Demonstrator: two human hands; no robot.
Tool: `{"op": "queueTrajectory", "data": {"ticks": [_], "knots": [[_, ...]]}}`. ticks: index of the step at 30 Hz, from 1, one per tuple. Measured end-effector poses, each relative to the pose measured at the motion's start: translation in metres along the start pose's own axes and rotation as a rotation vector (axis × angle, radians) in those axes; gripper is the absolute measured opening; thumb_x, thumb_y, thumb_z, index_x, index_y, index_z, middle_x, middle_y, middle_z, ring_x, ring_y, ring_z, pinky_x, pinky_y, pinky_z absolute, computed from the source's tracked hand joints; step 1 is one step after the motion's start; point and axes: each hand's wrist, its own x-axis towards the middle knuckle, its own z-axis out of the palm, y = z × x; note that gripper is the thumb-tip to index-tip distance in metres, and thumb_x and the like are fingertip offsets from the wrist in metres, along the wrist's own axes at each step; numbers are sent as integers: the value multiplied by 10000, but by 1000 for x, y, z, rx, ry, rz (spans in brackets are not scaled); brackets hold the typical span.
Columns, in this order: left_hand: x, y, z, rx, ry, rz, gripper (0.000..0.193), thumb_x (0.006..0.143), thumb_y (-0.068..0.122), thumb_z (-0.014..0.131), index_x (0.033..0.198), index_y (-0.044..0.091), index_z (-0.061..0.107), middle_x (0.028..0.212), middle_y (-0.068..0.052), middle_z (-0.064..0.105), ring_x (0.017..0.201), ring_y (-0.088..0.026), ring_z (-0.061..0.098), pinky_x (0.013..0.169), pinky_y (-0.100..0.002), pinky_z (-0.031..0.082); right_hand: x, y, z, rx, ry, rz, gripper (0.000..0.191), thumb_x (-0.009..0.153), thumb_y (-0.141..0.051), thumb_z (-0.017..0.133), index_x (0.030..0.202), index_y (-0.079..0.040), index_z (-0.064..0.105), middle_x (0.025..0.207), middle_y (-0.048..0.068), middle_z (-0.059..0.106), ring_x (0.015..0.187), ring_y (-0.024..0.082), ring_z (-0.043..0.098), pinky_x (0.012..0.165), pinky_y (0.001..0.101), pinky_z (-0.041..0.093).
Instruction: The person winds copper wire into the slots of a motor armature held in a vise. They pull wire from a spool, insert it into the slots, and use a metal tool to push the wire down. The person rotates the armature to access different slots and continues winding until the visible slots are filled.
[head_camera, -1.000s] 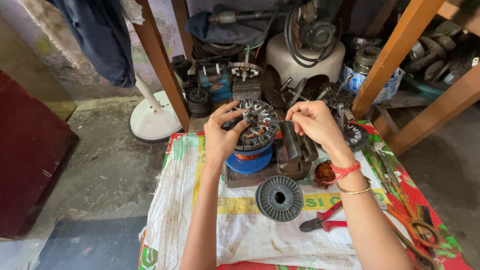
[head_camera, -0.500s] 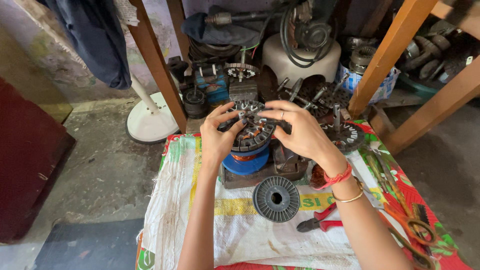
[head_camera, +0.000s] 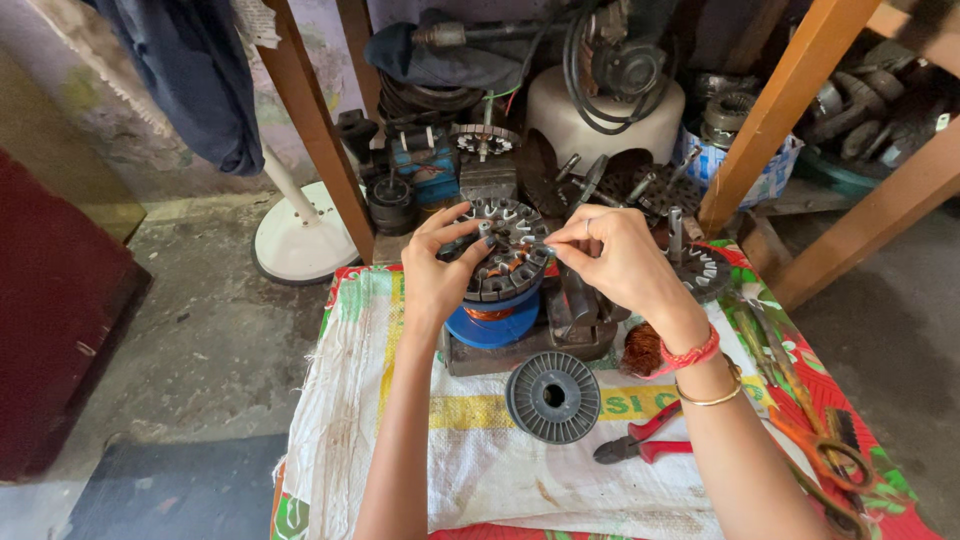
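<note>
- sitting between both hands: round grey stator (head_camera: 503, 262), slotted, w/ copper winding showing in the slots at its 5 o'clock edge; it's at approx centre of view, slightly toward 12.
- stator rests on top of a blue spool (head_camera: 492, 325), which sits on a dark block base (head_camera: 520, 352).
- left hand (head_camera: 437, 272) at the stator's 9 o'clock side; fingers curled, thumb and fingertips pressing on the rim and top face, so it's gripping the stator.
- right hand (head_camera: 617, 262) at the stator's 3 o'clock side; thumb and forefinger pinched tight together over the rim. looks like sth thin is held there, prob. wire, but too small to tell. other fingers loosely bent.
- right wrist has a red thread band (head_camera: 688, 354) and a thin gold bangle (head_camera: 710, 398).
- grey empty spool (head_camera: 553, 397) lies flat on the white woven sack (head_camera: 470, 470), at 6 o'clock from the stator, apart from both hands.
- red-handled pliers (head_camera: 640, 443) at 4 o'clock from that spool, just beside the right forearm.
- orange-handled scissors (head_camera: 825, 455) further out at 3 o'clock, on the flowered cloth (head_camera: 880, 500).
- second slotted stator (head_camera: 702, 270) w/ shaft upright, at 3 o'clock of the right hand, near it.
- white fan base (head_camera: 300, 240) on the floor at 9 o'clock, well apart.
</note>
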Motion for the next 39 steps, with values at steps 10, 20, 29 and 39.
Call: {"op": "queueTrajectory", "data": {"ticks": [10,20,29,39], "knots": [[0,0,1,-10,-5,0,299,781,127,821,1079,112,805,1342,-94,695,1320,-302,593,1113,-409,434,-2,2,-4,60,-120,59,124,826,-63,757,932,-8,791,599,-27,398,555,47,347,479,273,309],[0,-3,1,-13,2,7,297,779,132,828,1074,106,807,1336,-92,698,1329,-311,585,1114,-411,431,0,21,-14,-12,-258,187,143,816,-127,792,932,-55,835,478,-18,400,481,53,308,455,289,265],[1,-1,0,-4,-3,6,298,783,114,818,1079,92,802,1334,-92,698,1338,-314,576,1129,-412,417,1,43,0,67,-383,184,236,777,-186,818,976,-60,816,783,62,813,605,28,647,589,256,522],[-1,2,-2,-8,-10,14,293,794,127,817,1086,111,808,1344,-93,691,1350,-316,570,1133,-420,416,4,49,-5,-70,5,299,206,800,-193,786,982,-104,823,689,54,718,562,50,622,575,263,491]]}}
